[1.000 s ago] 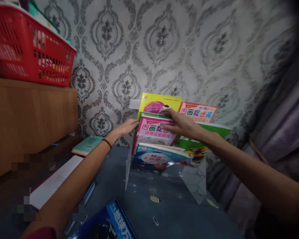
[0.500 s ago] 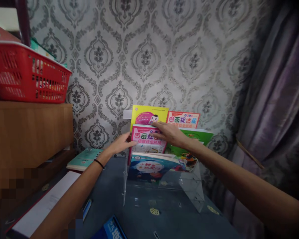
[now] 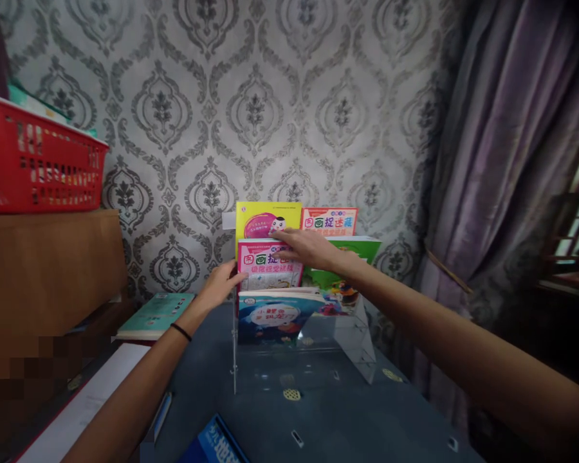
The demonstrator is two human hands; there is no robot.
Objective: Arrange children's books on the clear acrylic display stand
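Note:
A clear acrylic book stand [image 3: 361, 347] holds several picture books in tiers. My left hand [image 3: 220, 284] is at the left edge of the pink picture book [image 3: 270, 273], its thumb on the cover and its other fingers hidden behind. At that book's upper right, my right hand [image 3: 313, 249] grips the top edge, with fingers over the cover's front. Behind it stand a yellow book [image 3: 265, 211] and an orange-red book [image 3: 329, 220]. The green book [image 3: 364, 249] leans to the right, partly under my right forearm. In the front tier sits a blue picture book [image 3: 275, 318].
A red plastic basket [image 3: 53, 164] stands on a wooden cabinet [image 3: 53, 270] at left. On the dark table [image 3: 318, 411] lie a teal book [image 3: 157, 315], a white-topped book [image 3: 91, 399] and a blue book [image 3: 215, 444]. A curtain [image 3: 473, 161] hangs at right.
The view has turned to the right, so the stand and basket sit further left. Both hands stay on the pink book, with little visible change in their grip.

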